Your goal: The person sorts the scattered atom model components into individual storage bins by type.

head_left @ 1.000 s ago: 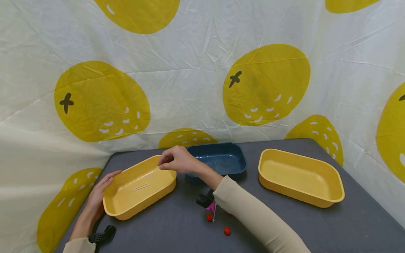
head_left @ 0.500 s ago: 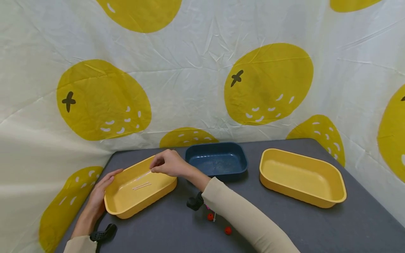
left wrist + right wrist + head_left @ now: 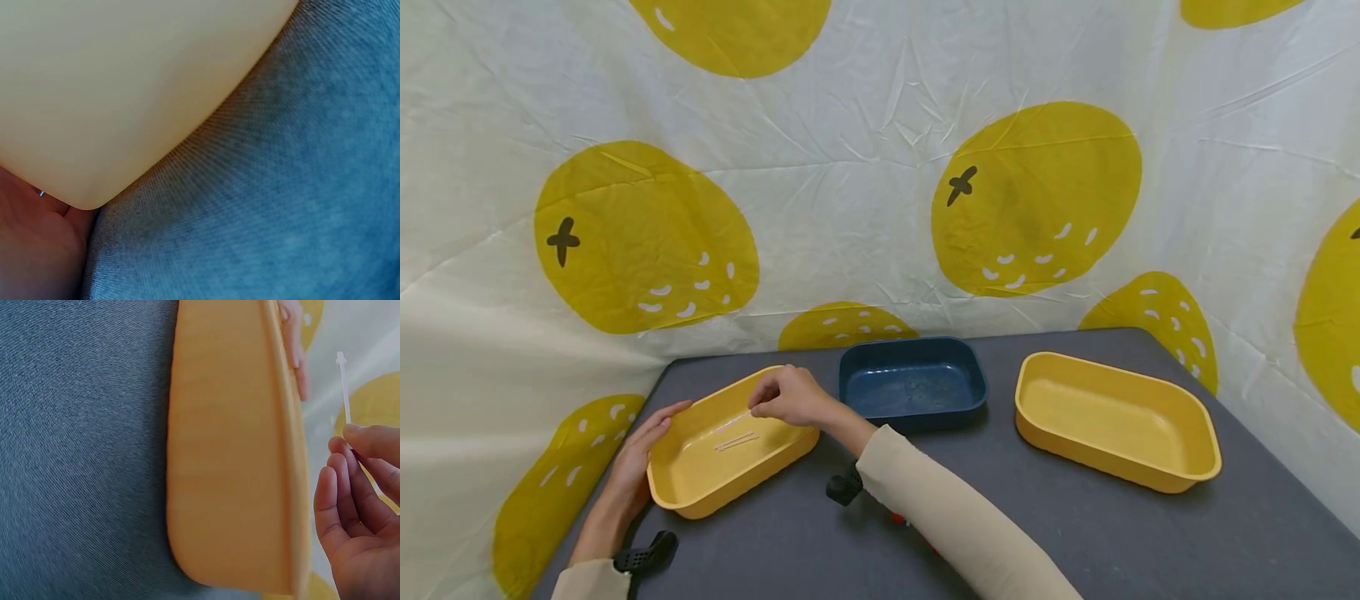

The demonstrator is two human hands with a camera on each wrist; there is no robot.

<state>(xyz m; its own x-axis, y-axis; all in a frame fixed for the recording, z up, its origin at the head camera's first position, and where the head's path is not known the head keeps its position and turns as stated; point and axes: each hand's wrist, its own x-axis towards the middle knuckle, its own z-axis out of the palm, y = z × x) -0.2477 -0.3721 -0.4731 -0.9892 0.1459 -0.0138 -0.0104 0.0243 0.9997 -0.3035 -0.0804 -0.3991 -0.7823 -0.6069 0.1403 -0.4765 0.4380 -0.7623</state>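
Observation:
My right hand [image 3: 790, 396] is above the left yellow tray [image 3: 748, 477]. Between thumb and forefinger it pinches a thin white plastic stick [image 3: 344, 390] with a small knobbed tip, clearly seen in the right wrist view. Inside that tray lie a few similar thin pale sticks [image 3: 736, 442]. My left hand [image 3: 628, 467] rests against the tray's left end, its fingers fairly straight along the outer wall near the rim. In the left wrist view, the palm touches the tray's outside, and most of the fingers are hidden.
A dark blue tray [image 3: 913, 414] stands at the middle back of the grey table [image 3: 1000, 508]. Another yellow tray [image 3: 1097, 460] is on the right. Under the right forearm, a small red piece [image 3: 898, 518] peeks out. A lemon-patterned cloth [image 3: 842, 233] hangs behind.
My right hand has moved left and slightly down over the left yellow tray. Its forearm now covers most of the small red and pink pieces. The left hand stays at the tray.

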